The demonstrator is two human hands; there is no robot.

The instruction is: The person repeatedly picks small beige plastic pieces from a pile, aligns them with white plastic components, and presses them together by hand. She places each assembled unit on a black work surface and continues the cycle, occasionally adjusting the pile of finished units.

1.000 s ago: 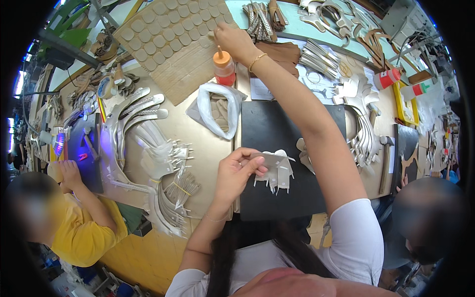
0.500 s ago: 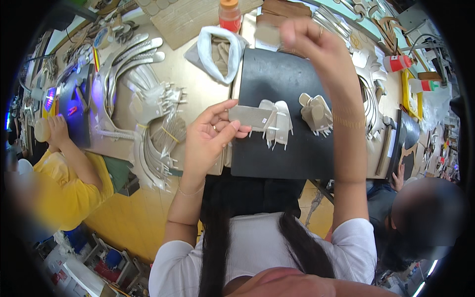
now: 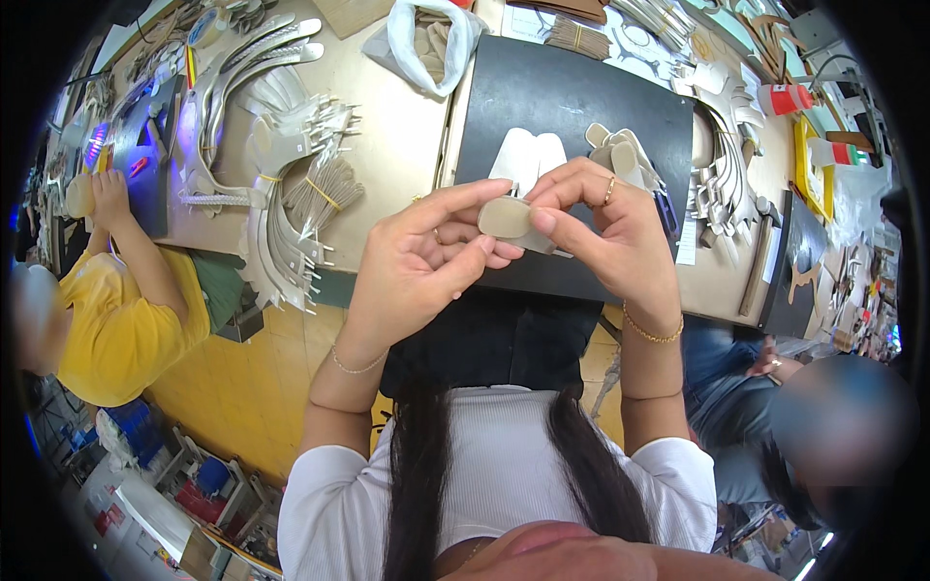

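Note:
Over the front part of a black mat (image 3: 591,87), my two hands meet around a small beige oval patch (image 3: 505,218). My left hand (image 3: 417,252) has its index finger along the top and its thumb below, closed on a grey leather-like strap piece (image 3: 539,242) mostly hidden behind the patch. My right hand (image 3: 615,228) pinches the patch's right end between thumb and index finger. White strap pieces (image 3: 528,153) lie on the mat just behind my fingers. A small stack of beige rounded pieces (image 3: 625,160) lies beyond my right hand, partly covered by it.
A bag (image 3: 436,44) of beige pieces stands at the back. Bundled straps (image 3: 291,145) cover the left side of the table; more (image 3: 717,145) lie at the right, beside a hammer (image 3: 760,257). Co-workers sit on both sides, one in a yellow shirt (image 3: 136,315).
My right hand has come down from the back of the table with a beige patch and now meets my left hand. The view has tipped, so the table sits higher.

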